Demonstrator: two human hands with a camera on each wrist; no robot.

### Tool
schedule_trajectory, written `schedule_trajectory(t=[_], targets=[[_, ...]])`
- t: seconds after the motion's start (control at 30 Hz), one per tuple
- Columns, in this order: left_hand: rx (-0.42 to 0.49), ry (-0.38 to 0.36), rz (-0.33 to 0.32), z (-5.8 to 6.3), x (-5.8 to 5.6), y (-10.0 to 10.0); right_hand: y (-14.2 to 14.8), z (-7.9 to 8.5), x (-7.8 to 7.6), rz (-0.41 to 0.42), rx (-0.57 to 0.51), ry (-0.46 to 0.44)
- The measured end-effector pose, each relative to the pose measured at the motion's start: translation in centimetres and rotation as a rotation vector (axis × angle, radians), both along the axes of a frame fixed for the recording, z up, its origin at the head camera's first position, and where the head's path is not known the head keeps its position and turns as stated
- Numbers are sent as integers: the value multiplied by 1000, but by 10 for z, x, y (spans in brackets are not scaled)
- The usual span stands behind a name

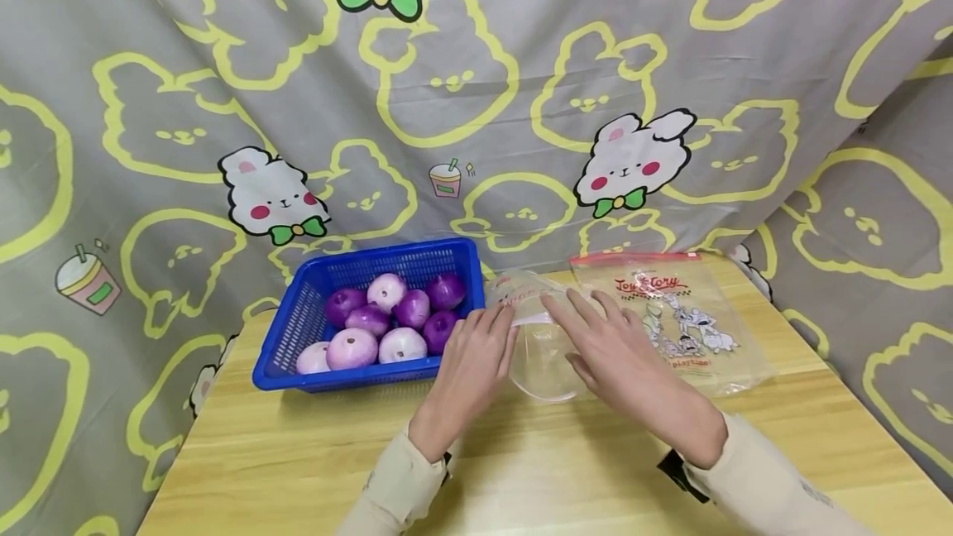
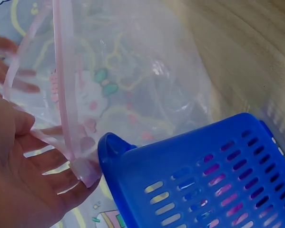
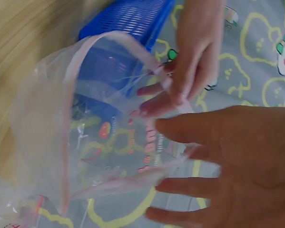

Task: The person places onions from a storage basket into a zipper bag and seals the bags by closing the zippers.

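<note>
A clear zip bag (image 1: 547, 362) with a pale pink zip strip stands with its mouth spread between my two hands. My left hand (image 1: 472, 358) holds one side of the mouth; in the left wrist view the rim (image 2: 66, 95) passes between thumb and fingers. On the opposite side is my right hand (image 1: 625, 358), its fingers straight and spread at the rim, as the right wrist view shows. Nothing shows inside the bag (image 3: 42, 109). Left of it, a blue plastic basket (image 1: 328, 383) holds several peeled onions (image 1: 352, 348), some purple and some pale.
Another clear zip bag (image 1: 715, 362), with a red zip and printed cartoon figures, lies flat on the wooden table (image 1: 313, 461) to the right. A grey patterned curtain (image 1: 521, 213) hangs behind the table. The basket's corner is close beside my left hand.
</note>
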State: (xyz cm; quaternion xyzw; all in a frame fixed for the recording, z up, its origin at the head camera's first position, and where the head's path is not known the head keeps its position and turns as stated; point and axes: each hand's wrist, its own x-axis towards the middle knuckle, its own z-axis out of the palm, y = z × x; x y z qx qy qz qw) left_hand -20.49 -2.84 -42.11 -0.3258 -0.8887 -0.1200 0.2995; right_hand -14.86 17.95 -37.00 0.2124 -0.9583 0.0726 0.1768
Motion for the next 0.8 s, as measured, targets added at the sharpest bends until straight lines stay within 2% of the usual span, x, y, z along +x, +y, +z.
schedule_trajectory(t=[0.07, 0.17, 0.33, 0.53, 0.67, 0.8], targets=[[6, 1, 2, -1, -4, 0, 2, 0, 3, -34, -27, -75], [20, -15, 13, -3, -9, -3, 5, -1, 0, -26, -75, -127], [56, -56, 6, -7, -15, -7, 10, -8, -14, 47, -192, -171], [72, -121, -23, -10, -20, -8, 15, -19, -24, 105, -262, -136], [76, -137, -35, -9, -21, -10, 15, -21, -26, 98, -262, -132], [65, -133, -39, -5, -17, -17, 15, -21, -26, 78, -248, -135]])
